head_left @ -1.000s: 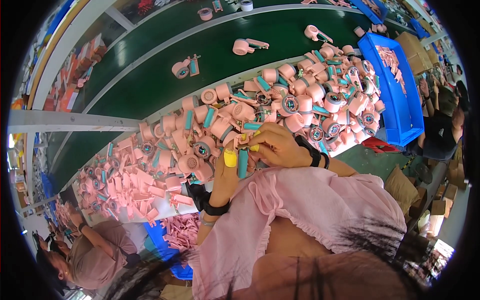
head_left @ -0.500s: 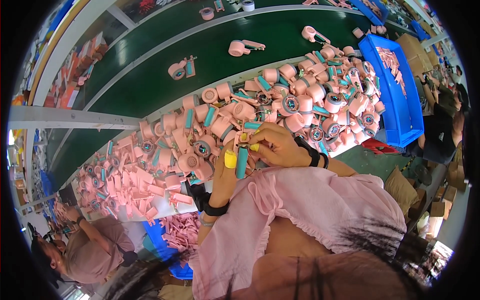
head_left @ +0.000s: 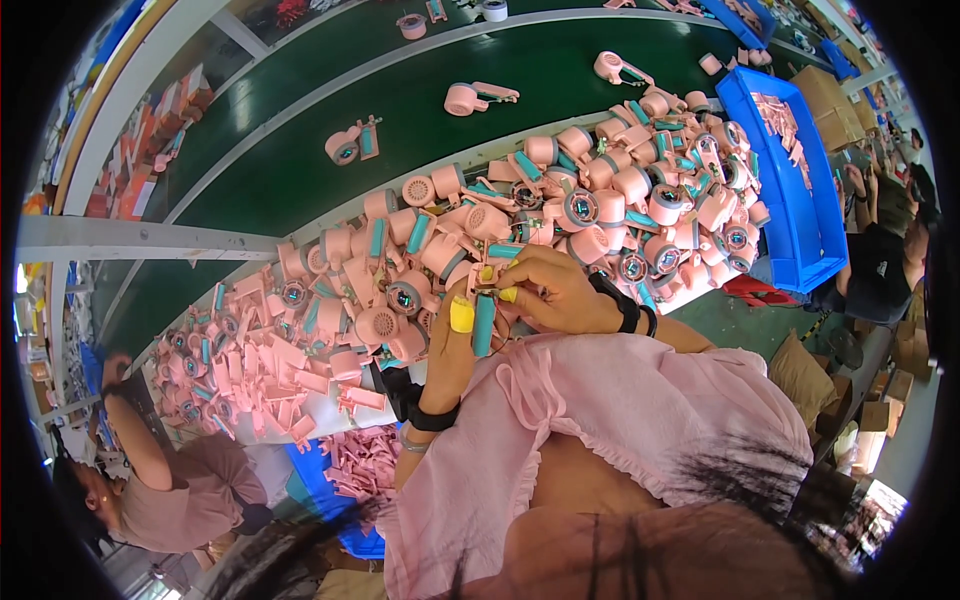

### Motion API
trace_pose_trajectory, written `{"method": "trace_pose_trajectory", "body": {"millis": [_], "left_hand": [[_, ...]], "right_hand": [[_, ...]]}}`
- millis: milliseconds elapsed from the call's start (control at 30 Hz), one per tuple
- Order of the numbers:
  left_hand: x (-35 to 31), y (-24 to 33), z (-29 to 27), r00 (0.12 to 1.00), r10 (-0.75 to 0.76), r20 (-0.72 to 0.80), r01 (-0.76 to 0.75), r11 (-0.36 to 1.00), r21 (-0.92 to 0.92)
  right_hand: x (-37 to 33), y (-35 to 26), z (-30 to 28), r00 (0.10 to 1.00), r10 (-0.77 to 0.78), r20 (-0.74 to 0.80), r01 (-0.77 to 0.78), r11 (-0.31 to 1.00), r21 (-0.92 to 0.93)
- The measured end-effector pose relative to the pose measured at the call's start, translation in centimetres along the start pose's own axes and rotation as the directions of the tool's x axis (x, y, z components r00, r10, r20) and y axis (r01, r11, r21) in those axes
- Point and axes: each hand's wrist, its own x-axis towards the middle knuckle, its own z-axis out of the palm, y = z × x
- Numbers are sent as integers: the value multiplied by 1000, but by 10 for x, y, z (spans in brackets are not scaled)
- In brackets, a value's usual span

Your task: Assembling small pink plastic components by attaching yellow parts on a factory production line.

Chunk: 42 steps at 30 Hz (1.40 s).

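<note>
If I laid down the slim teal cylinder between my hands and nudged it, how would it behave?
The slim teal cylinder would probably feel stiff: its sides look straight, with no sag. If loose, it might roll, since its sides look rounded, though I can't tell whether it's fixed to anything. It may be slightly slippery, as its surface looks smooth.
</note>
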Motion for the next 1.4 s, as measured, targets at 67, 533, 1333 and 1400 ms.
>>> {"method": "trace_pose_trajectory", "body": {"millis": [67, 533, 1333, 1400], "left_hand": [[0, -1, 0, 1000, -9, 4, 9, 1000, 9], [3, -20, -4, 995, -72, 68, 87, 968, -238], [9, -26, -8, 999, -34, 33, 41, 976, -216], [13, -34, -11, 999, -31, 15, 34, 971, -236]], "right_hand": [[0, 1, 0, 1000, -3, -1, 3, 1000, 1], [4, 0, -10, 980, 76, 185, -118, 967, 224], [4, -1, -2, 967, 207, 146, -244, 918, 312], [7, 1, -3, 966, 207, 156, -247, 918, 311]]}}
